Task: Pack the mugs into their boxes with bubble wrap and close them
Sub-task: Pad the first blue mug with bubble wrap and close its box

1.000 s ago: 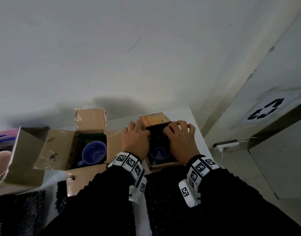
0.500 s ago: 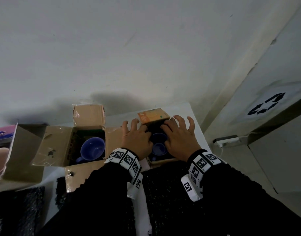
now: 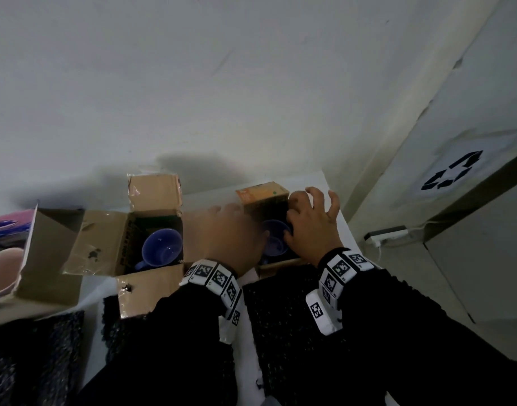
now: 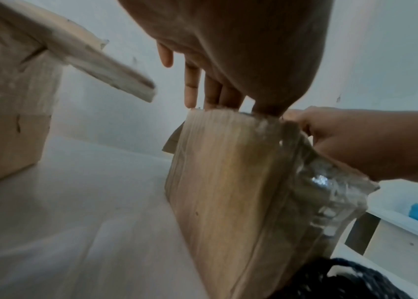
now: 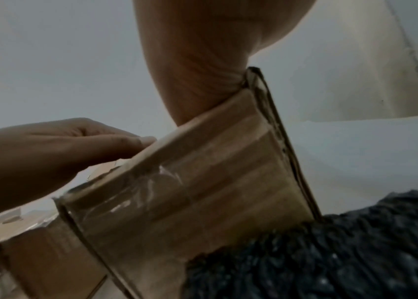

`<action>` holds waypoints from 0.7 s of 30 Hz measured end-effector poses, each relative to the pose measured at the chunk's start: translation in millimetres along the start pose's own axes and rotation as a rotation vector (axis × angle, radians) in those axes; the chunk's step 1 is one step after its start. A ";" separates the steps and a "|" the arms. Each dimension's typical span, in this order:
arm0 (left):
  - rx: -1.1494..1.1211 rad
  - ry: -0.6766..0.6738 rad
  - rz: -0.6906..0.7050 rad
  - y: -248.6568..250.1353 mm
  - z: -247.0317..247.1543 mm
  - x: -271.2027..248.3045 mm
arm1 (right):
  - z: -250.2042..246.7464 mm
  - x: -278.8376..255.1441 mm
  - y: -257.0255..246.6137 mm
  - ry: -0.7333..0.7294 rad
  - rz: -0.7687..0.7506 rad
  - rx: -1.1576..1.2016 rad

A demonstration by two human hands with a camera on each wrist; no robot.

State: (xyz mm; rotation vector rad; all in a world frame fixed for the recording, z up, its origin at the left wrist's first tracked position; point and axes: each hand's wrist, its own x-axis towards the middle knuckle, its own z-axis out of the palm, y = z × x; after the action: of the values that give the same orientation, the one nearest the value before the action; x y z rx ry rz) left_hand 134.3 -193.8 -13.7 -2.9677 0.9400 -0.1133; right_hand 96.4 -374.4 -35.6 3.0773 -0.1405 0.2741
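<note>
fingers (image 3: 324, 200) of the right hand (image 3: 311, 230) spread wide over the far right rim of the small brown cardboard box (image 3: 276, 263), holding nothing. the left hand (image 3: 228, 235), blurred, lay on its left rim, fingers straight. inside stood a blue ceramic mug (image 3: 275, 238). black bubble wrap (image 3: 280, 317) lay just before it.
</note>
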 end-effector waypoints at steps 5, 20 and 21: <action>0.005 -0.096 0.040 -2.6 -2.6 -4.8 | -10.5 -9.2 -1.0 0.020 0.065 0.078; -0.340 0.157 0.211 53.2 19.8 -124.5 | 0.1 -201.8 49.1 -0.439 -0.084 0.572; -0.352 0.121 0.200 57.5 25.6 -133.1 | 6.0 -211.8 49.2 -0.458 -0.091 0.531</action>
State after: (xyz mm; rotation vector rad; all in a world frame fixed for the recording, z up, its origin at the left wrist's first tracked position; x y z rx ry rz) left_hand -5.3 -164.1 -50.1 -3.1819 1.3991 -0.1368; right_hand -114.8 -405.5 -77.3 3.5976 0.0714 -0.4840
